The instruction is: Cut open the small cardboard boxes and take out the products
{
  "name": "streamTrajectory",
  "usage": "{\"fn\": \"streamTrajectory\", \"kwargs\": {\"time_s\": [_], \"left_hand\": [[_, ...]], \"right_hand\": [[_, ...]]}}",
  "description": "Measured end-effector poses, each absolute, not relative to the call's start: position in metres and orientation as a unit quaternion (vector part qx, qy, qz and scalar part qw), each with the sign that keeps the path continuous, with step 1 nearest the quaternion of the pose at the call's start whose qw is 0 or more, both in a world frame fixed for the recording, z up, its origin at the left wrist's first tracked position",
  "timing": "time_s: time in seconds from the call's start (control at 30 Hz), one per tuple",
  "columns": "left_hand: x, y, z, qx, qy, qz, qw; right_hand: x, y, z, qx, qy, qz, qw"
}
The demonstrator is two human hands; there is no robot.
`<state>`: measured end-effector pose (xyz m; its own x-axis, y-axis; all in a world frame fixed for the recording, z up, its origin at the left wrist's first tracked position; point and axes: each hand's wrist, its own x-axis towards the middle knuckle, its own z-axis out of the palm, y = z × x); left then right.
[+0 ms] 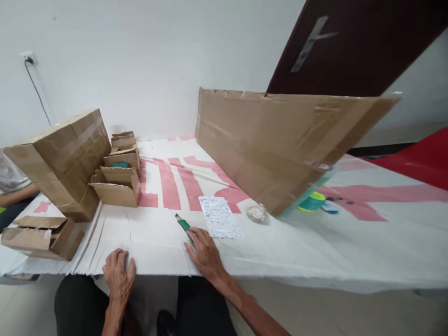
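My left hand (118,275) rests on the near edge of the white table cover (280,247), fingers slightly curled, holding nothing. My right hand (205,252) lies flat on the cover, its fingertips on the handle end of a green utility knife (182,223). Just right of the knife lies a white printed sheet (220,216). Beyond it a small clear lump of tape or plastic (257,213) sits on the cover.
A large flattened cardboard box (280,140) stands tilted on the right. A big taped carton (63,158) and several small open cardboard boxes (117,186) are on the left, another (42,235) at the left edge. A teal and yellow tape roll (312,201) lies behind the flat box. A person's arm (14,193) shows at far left.
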<state>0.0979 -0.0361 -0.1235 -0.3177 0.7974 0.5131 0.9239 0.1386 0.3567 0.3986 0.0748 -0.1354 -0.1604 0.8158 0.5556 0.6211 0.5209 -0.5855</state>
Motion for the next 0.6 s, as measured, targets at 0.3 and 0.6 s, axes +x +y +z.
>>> {"fn": "streamTrajectory", "kwargs": {"time_s": [0.3,0.6], "left_hand": [[0.077,-0.004,-0.091,-0.586,-0.758,-0.287,-0.007],[0.051,0.098,-0.071,-0.58,-0.762,-0.283,-0.049]], "right_hand": [[0.421,0.069,-0.157,-0.531,-0.749,0.015,0.396],[0.42,0.07,-0.157,-0.523,-0.739,0.008,0.424]]}}
